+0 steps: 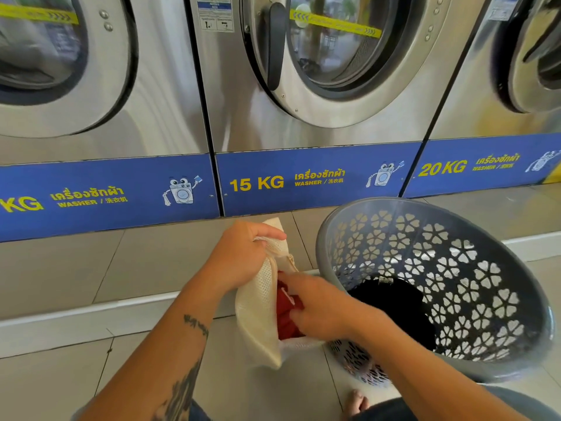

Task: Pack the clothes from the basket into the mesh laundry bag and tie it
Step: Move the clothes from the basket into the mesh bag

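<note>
Gripping the bag's (258,302) rim with my left hand (239,256), my right hand (318,311) pushes 1 red garment (287,314) inside; dark clothes (397,305) remain in the basket (516,357) on the floor (60,268), tying not yet done

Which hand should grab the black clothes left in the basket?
Probably the right hand. It is at the mesh bag mouth pushing in the red garment, right beside the basket with the black clothes. The left hand grips the bag's top.
</note>
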A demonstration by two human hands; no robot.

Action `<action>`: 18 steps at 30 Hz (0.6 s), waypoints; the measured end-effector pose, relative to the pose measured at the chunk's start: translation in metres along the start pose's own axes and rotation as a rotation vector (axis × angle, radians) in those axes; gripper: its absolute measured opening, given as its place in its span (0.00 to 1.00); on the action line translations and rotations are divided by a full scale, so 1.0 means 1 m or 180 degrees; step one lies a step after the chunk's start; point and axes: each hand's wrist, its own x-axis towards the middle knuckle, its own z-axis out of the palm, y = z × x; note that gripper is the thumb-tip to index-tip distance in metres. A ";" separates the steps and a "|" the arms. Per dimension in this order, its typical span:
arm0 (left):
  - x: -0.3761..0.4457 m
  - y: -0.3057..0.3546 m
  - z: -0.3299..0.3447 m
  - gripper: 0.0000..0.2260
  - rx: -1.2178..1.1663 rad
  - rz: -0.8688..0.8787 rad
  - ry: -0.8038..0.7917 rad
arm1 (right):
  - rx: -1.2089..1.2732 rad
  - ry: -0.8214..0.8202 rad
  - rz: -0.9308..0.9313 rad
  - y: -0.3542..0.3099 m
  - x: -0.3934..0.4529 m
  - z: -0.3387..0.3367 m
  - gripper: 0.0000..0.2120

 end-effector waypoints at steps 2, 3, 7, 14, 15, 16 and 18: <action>0.003 -0.002 0.009 0.21 0.0042 -0.0071 0.0032 | 0.0286 0.0249 0.0004 0.000 -0.013 -0.019 0.31; 0.004 -0.002 0.014 0.22 0.0078 -0.0114 0.0018 | 0.0421 0.0420 0.0004 0.004 -0.020 -0.028 0.31; 0.008 0.001 0.037 0.24 0.0085 -0.0186 -0.0084 | 0.0760 0.1178 0.0149 0.038 -0.041 -0.060 0.26; 0.016 -0.011 0.067 0.22 0.0293 -0.0521 -0.0372 | 0.0163 0.0156 0.1408 0.143 -0.025 -0.060 0.34; 0.018 -0.013 0.070 0.22 0.0325 -0.0565 -0.0432 | -0.0092 -0.0048 0.1518 0.152 -0.020 -0.057 0.37; 0.020 -0.013 0.073 0.22 0.0340 -0.0583 -0.0465 | -0.0336 -0.0219 0.1601 0.159 -0.014 -0.054 0.39; 0.026 -0.013 0.078 0.23 0.0370 -0.0585 -0.0466 | -0.0703 -0.0474 0.1696 0.170 -0.003 -0.050 0.41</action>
